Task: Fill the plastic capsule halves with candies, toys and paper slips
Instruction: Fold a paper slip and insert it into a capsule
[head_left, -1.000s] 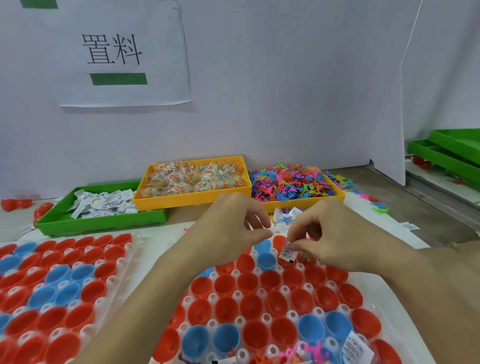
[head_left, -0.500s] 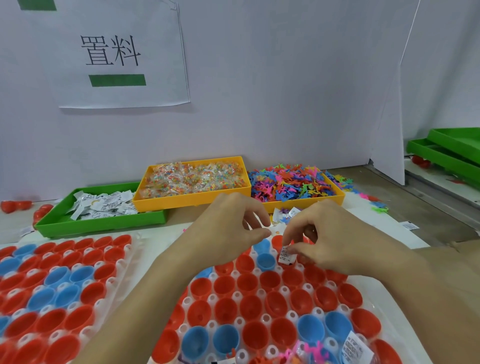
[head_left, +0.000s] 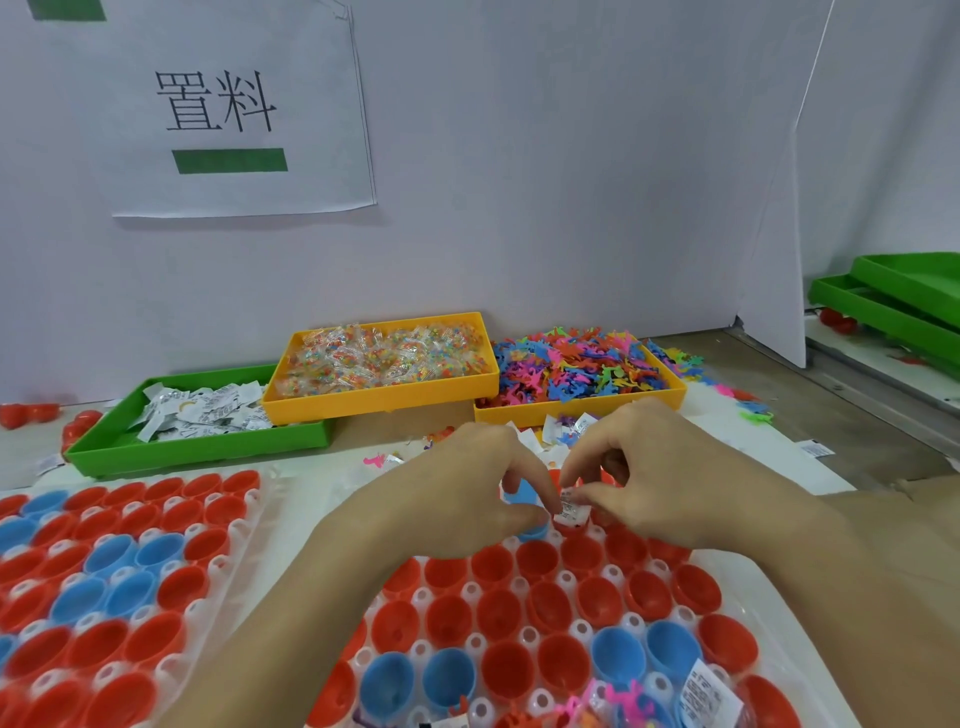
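Observation:
Red and blue capsule halves (head_left: 545, 603) sit open side up in a white holder tray (head_left: 748, 566) in front of me. My right hand (head_left: 660, 478) pinches a small printed paper slip (head_left: 570, 512) over the tray's far rows. My left hand (head_left: 462, 493) is beside it, fingers curled, thumb and fingertips touching the same slip above a blue capsule half (head_left: 530, 527). At the tray's near edge a few halves hold toys (head_left: 623, 699) and another paper slip (head_left: 701, 691).
A second holder tray of capsule halves (head_left: 104, 571) lies at left. Behind stand a green tray of paper slips (head_left: 202, 415), a yellow tray of candy packets (head_left: 384, 358) and a yellow tray of coloured toys (head_left: 571, 369). Green trays (head_left: 893, 306) are stacked far right.
Both hands have drawn together and lowered slightly; the slip in my right hand now meets my left fingertips just above the capsule halves.

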